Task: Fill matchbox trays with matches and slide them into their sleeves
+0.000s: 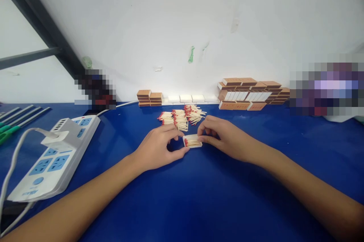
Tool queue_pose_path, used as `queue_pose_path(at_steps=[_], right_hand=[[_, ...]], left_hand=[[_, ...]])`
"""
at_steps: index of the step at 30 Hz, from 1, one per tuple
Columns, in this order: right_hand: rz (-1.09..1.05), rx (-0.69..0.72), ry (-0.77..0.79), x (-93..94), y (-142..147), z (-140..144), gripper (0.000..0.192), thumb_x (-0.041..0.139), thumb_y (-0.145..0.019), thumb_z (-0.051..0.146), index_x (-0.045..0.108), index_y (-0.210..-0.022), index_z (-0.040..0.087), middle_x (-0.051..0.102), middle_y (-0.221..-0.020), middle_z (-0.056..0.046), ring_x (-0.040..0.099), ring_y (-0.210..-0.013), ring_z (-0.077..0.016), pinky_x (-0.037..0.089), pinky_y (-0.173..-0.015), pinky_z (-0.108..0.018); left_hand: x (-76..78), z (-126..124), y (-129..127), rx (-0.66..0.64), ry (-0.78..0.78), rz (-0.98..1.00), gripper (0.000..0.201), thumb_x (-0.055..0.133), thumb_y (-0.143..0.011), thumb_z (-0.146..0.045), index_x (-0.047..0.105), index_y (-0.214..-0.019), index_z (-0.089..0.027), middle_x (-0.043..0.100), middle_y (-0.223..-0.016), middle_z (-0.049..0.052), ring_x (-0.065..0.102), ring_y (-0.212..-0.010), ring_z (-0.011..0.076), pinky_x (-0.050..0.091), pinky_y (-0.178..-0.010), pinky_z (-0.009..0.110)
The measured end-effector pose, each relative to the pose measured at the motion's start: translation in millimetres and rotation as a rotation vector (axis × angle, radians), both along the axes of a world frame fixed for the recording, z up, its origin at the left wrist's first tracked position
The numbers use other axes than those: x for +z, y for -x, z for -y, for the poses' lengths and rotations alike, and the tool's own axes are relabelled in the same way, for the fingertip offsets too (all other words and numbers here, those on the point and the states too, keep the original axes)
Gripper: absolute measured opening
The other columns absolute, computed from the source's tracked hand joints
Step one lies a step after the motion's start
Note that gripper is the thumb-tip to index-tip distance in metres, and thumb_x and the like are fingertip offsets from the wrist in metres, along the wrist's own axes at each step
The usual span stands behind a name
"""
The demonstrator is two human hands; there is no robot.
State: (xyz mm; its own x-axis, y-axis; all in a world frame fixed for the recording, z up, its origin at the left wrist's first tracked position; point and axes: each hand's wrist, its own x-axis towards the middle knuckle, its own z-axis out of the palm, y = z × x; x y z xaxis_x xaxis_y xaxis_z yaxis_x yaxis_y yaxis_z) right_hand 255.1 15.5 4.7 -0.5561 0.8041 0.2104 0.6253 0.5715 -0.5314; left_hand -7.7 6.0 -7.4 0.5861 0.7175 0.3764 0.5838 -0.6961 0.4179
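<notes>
Blue counter fills the lower frame, running back to a white wall. Power strip, white with blue sockets, lies at far left with a plug seated in it and a cable looping off the edge; green-handled tools lie beyond it. Against the wall, right of centre, stands a large stack of brown matchboxes with white trays among them; a smaller brown stack sits left of centre, and a row of white empty trays runs between the two. Pile of red-tipped matches lies loose on the counter just behind the hands. Left hand and right hand meet at mid-counter, forearms resting on the surface. Between them sits a small white matchbox tray, flat on the counter, holding matches with heads toward the left. Left thumb and forefinger pinch the tray's left end; right fingers close over its right end and far edge, grasping it. Tray lies just in front of the loose pile, not touching it as far as I can tell.
</notes>
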Motion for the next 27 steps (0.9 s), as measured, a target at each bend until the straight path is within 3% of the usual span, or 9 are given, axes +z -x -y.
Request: queue_pose_path(at_steps=[5, 10, 13, 17, 22, 27], right_hand=[[-0.064, -0.024, 0.100, 1.3, 0.1, -0.1, 0.019, 0.066, -0.097, 0.037, 0.071, -0.086, 0.022, 0.056, -0.077, 0.000, 0.050, -0.068, -0.0147, 0.040, -0.061, -0.028], [-0.087, -0.008, 0.090, 0.0, 3.7, 0.5, 0.022, 0.062, -0.100, 0.037, 0.071, -0.087, 0.022, 0.056, -0.074, 0.001, 0.050, -0.066, -0.0147, 0.041, -0.061, -0.028], [-0.073, -0.075, -0.107, -6.4, -2.6, -14.2, 0.016, 0.061, -0.101, 0.033, 0.071, -0.097, 0.022, 0.060, -0.083, -0.002, 0.054, -0.072, -0.0173, 0.046, -0.067, -0.031], [0.045, -0.053, -0.372, -19.1, -8.2, -36.2, 0.016, 0.060, -0.101, 0.027, 0.069, -0.113, 0.021, 0.062, -0.108, -0.011, 0.060, -0.100, -0.0258, 0.051, -0.089, -0.041], [0.089, -0.049, -0.344, -25.4, -5.5, -41.1, 0.012, 0.056, -0.103, 0.023, 0.066, -0.097, 0.021, 0.062, -0.102, -0.010, 0.058, -0.099, -0.0259, 0.050, -0.088, -0.040], [0.055, -0.064, -0.266, -25.4, -6.3, -41.6, 0.010, 0.058, -0.103, 0.025, 0.065, -0.097, 0.020, 0.062, -0.101, -0.009, 0.057, -0.098, -0.0252, 0.050, -0.089, -0.039]], left_hand=[[0.1, 1.0, -0.1, -0.002, 0.012, -0.005, 0.024, 0.076, -0.090, -0.039, 0.074, -0.107, -0.022, 0.069, -0.091, 0.000, 0.062, -0.078, 0.0152, 0.048, -0.069, 0.030], [0.7, 1.8, 0.0, -0.009, 0.029, 0.003, 0.026, 0.076, -0.090, -0.039, 0.074, -0.110, -0.022, 0.069, -0.092, 0.001, 0.063, -0.077, 0.0155, 0.050, -0.070, 0.030], [1.1, 2.2, -0.6, -0.016, 0.033, 0.006, 0.027, 0.075, -0.090, -0.040, 0.074, -0.110, -0.022, 0.070, -0.093, 0.001, 0.062, -0.076, 0.0155, 0.050, -0.070, 0.030], [1.6, 2.0, -1.6, -0.027, 0.027, -0.001, 0.026, 0.074, -0.091, -0.040, 0.073, -0.110, -0.021, 0.069, -0.093, 0.002, 0.062, -0.076, 0.0155, 0.050, -0.070, 0.031], [1.6, 1.3, -0.9, -0.023, 0.029, -0.004, 0.026, 0.074, -0.091, -0.039, 0.073, -0.110, -0.022, 0.069, -0.092, 0.002, 0.063, -0.076, 0.0161, 0.049, -0.068, 0.030], [0.9, 1.1, -0.6, -0.022, 0.025, -0.005, 0.025, 0.073, -0.093, -0.041, 0.073, -0.109, -0.022, 0.069, -0.092, 0.002, 0.062, -0.076, 0.0155, 0.050, -0.068, 0.030]])
